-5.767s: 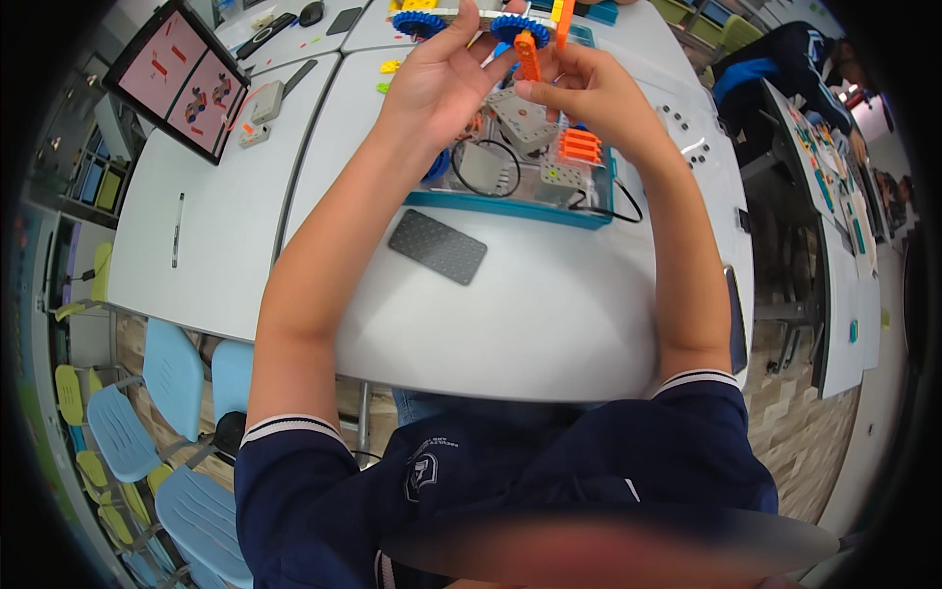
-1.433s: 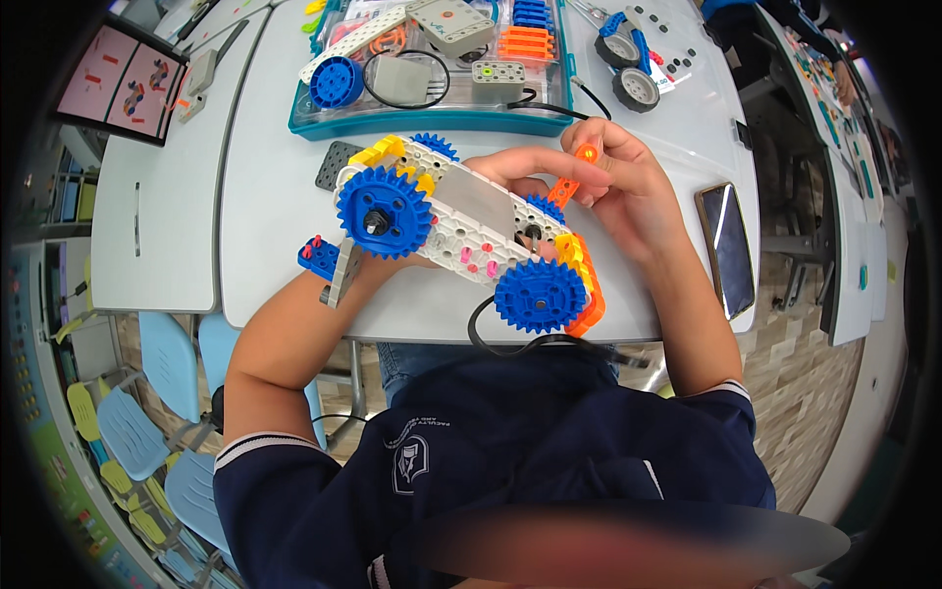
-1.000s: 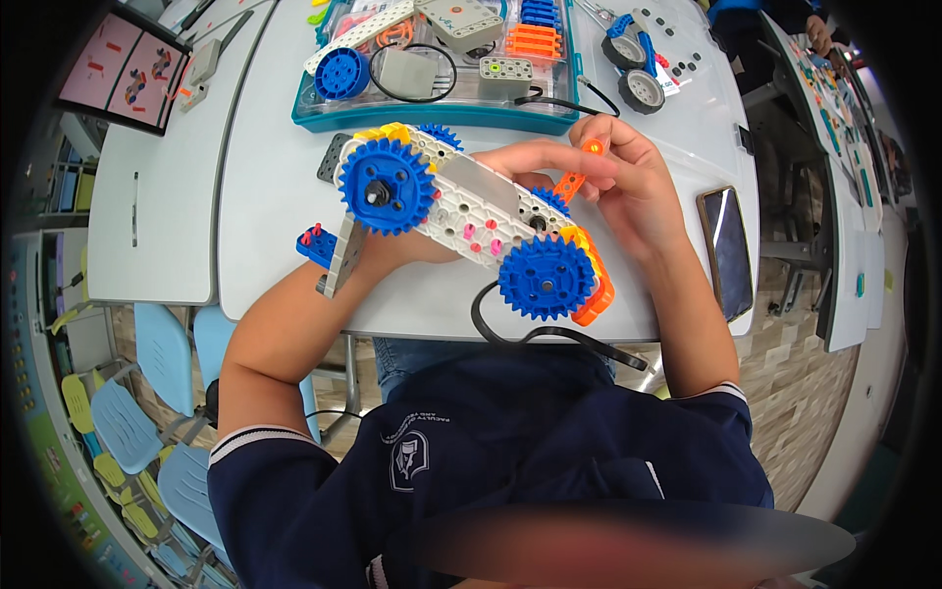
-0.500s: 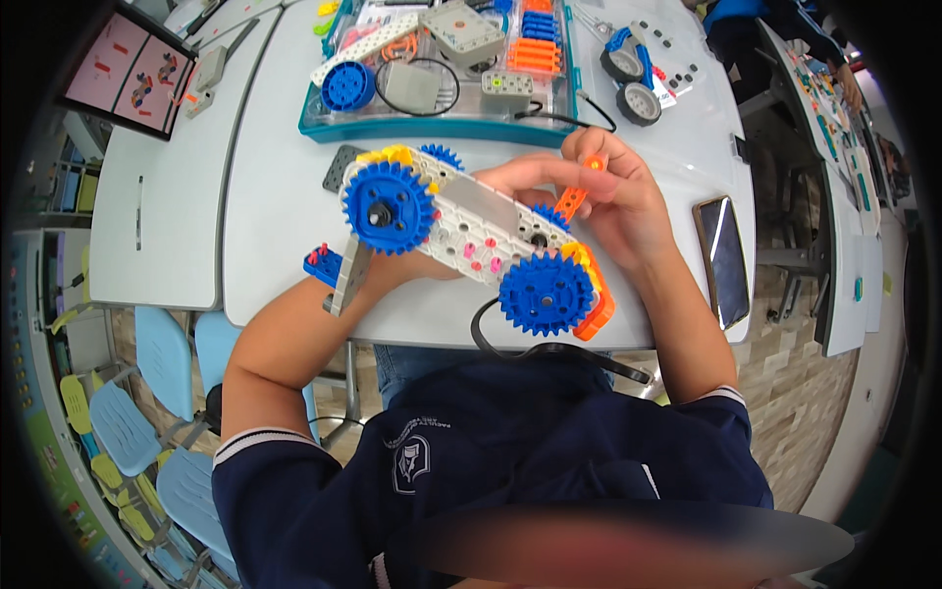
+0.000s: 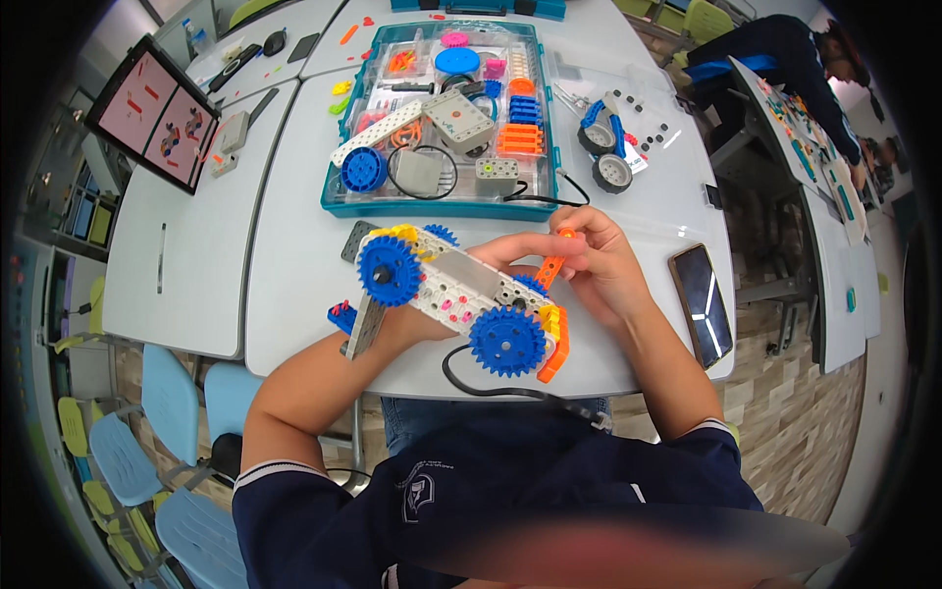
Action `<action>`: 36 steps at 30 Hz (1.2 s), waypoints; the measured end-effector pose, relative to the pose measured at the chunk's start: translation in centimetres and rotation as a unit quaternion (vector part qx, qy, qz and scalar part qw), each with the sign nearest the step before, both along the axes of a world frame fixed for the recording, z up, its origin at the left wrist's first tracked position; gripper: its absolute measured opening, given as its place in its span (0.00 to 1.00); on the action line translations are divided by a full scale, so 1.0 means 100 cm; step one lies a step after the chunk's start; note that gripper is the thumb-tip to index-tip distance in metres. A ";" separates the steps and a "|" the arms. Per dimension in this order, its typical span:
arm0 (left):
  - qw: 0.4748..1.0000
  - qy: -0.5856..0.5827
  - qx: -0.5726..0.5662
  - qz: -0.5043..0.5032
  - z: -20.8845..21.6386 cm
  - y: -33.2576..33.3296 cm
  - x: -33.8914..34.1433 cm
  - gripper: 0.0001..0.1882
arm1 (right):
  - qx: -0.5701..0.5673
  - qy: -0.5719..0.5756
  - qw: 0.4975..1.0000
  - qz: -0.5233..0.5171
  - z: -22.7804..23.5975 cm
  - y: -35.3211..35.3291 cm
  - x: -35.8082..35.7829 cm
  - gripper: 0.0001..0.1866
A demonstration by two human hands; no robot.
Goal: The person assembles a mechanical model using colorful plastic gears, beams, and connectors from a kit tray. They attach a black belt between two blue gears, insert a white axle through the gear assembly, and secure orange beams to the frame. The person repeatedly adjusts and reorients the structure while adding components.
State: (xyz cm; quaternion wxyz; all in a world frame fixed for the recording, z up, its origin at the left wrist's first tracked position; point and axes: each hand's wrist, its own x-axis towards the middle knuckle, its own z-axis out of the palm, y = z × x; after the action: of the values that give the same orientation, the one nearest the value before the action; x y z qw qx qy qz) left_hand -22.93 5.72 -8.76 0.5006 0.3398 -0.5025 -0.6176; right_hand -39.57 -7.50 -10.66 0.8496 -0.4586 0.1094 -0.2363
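A tight pinching grip by the right hand closes on the upper end of an orange perforated beam, as the left hand, mostly hidden, holds a white geared chassis from behind, a finger stretched to the same beam. Nearly six seconds ago the build was up over the kit at the top of the view; now it hangs above the near part of the worktop, between the person and a teal kit box. The hold itself matches that of half a second ago, so the beam appears to be still in hand-work; whether its lower end is seated beside the rear gear cannot be made out. By count: one chassis, four blue gears visible, the nearest a large blue gear, plus one orange angled piece at the chassis's near right end. Around it are one black cable, one grey perforated plate, one smartphone, one display screen, two grey-tyred wheels right of the box and, inside it, one blue wheel hub and one long white beam.
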 end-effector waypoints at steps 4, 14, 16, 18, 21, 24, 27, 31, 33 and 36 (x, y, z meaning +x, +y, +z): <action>0.999 -0.007 -0.032 -0.003 -0.002 -0.002 -0.001 0.34 | -0.005 0.016 1.000 -0.016 -0.004 -0.002 0.000 0.08; 1.000 0.003 -0.020 0.018 -0.010 -0.006 0.000 0.38 | -0.055 0.027 0.998 -0.024 -0.002 0.000 0.002 0.05; 0.999 -0.004 -0.033 0.018 -0.009 -0.006 0.001 0.37 | -0.076 0.020 0.997 -0.028 -0.002 0.000 0.003 0.05; 0.999 -0.003 -0.036 0.014 -0.007 -0.005 0.000 0.38 | -0.107 0.003 0.994 -0.035 -0.002 0.002 0.004 0.05; 0.999 0.019 -0.026 0.005 -0.006 -0.003 -0.001 0.38 | -0.101 -0.006 0.995 -0.022 0.000 0.008 0.006 0.09; 0.999 0.029 -0.034 0.007 -0.005 -0.004 -0.003 0.38 | -0.116 0.042 0.992 -0.018 0.004 0.013 0.005 0.16; 0.999 0.024 -0.046 0.009 -0.003 -0.005 -0.002 0.38 | -0.075 0.049 0.996 0.002 0.007 0.013 0.003 0.18; 0.999 0.028 -0.024 0.002 -0.001 -0.004 -0.001 0.37 | 0.017 0.058 0.998 0.028 0.007 0.010 0.003 0.17; 0.999 0.023 -0.043 0.002 -0.002 -0.005 0.000 0.36 | 0.040 0.062 0.997 0.032 0.007 0.009 0.003 0.17; 0.997 0.073 -0.032 0.006 -0.008 -0.008 -0.001 0.27 | 0.062 0.093 0.994 0.009 0.009 0.009 0.005 0.16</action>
State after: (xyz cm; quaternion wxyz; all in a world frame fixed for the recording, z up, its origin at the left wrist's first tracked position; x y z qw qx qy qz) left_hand -23.00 4.91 -9.56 0.5506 0.2807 -0.4819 -0.6212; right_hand -39.06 -6.60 -9.75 0.8647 -0.4258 0.1987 -0.1774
